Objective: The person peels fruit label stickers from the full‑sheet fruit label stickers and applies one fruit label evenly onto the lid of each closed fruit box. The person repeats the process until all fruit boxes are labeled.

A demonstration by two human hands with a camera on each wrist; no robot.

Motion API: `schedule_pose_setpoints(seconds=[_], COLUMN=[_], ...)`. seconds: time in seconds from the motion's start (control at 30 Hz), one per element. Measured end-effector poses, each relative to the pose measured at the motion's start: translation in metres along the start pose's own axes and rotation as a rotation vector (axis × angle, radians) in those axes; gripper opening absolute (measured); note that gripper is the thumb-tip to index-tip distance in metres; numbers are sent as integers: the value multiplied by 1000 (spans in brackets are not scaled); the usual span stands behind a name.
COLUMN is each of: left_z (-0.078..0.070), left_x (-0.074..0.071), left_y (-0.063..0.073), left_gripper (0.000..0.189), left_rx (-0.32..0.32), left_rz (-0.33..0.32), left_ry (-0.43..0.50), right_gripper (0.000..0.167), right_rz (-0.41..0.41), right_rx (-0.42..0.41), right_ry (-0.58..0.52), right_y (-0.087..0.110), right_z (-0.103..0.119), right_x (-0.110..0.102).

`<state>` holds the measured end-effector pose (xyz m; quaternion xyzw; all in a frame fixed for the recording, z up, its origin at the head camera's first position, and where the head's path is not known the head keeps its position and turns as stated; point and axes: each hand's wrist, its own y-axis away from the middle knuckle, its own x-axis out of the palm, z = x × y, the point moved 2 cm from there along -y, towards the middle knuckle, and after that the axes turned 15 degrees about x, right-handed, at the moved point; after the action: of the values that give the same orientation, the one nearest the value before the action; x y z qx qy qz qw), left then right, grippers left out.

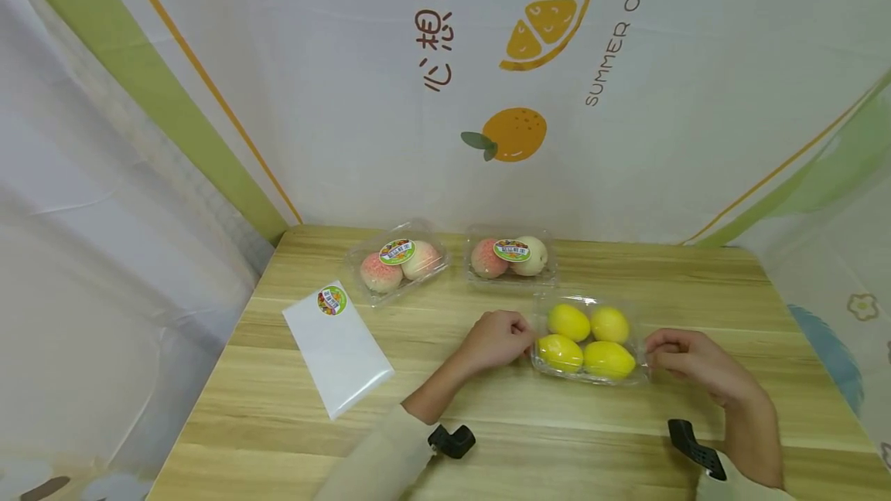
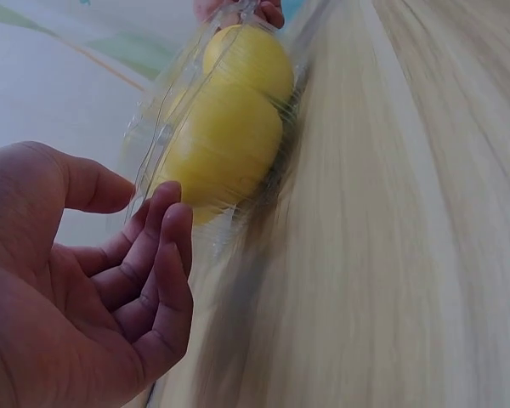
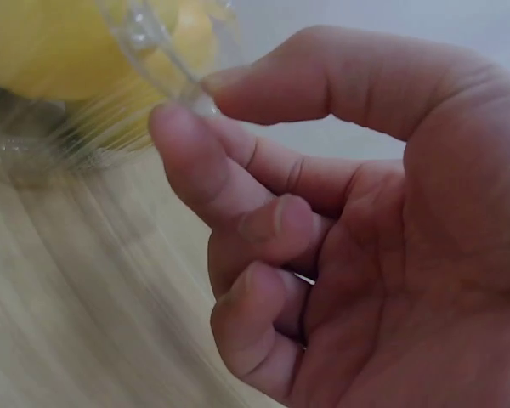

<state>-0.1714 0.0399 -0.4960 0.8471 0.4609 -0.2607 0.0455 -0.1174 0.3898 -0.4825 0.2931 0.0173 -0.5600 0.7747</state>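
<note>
A clear plastic clamshell box [image 1: 590,379] holds several lemons [image 1: 609,360] at the right of the table, its lid closed over them. My left hand [image 1: 496,340] is at the box's left end, and in the left wrist view its thumb and fingertips [image 2: 166,194] pinch the rim. At the opposite end my right hand [image 1: 696,362] pinches the rim between thumb and index finger [image 3: 191,157], with the other fingers curled toward the palm. In the left wrist view the box's underside is close over the wooden tabletop.
Two clear boxes of peaches with round labels, a left one [image 1: 400,273] and a middle one [image 1: 511,257], stand along the back edge. A white sheet [image 1: 339,354] bearing a round sticker [image 1: 332,301] lies at left. A printed curtain [image 1: 348,138] hangs behind the wooden table [image 1: 278,424].
</note>
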Motion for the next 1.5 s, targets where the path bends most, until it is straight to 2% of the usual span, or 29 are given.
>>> schedule_pose_setpoints(seconds=[0.1,0.33,0.67,1.0,1.5], left_z=[-5,1,12,17,30], left_x=[-9,-23,-45,-64,-84], left_y=[6,19,32,47,64], left_gripper=[19,20,22,21,19], left_rx=[-28,-47,-63,-78,-107], left_rz=[17,24,-7,-36,-87], left_ry=[14,25,45,64,84], right_gripper=[17,15,19,14,14], right_rz=[16,53,80,106,100], right_rx=[-18,-27,-9,-18,15], right_ry=[-4,5,-3,-48,-86], right_y=[-4,-13,-26,-39,-52], right_z=[3,14,28,39,55], right_x=[4,17,39,61,86])
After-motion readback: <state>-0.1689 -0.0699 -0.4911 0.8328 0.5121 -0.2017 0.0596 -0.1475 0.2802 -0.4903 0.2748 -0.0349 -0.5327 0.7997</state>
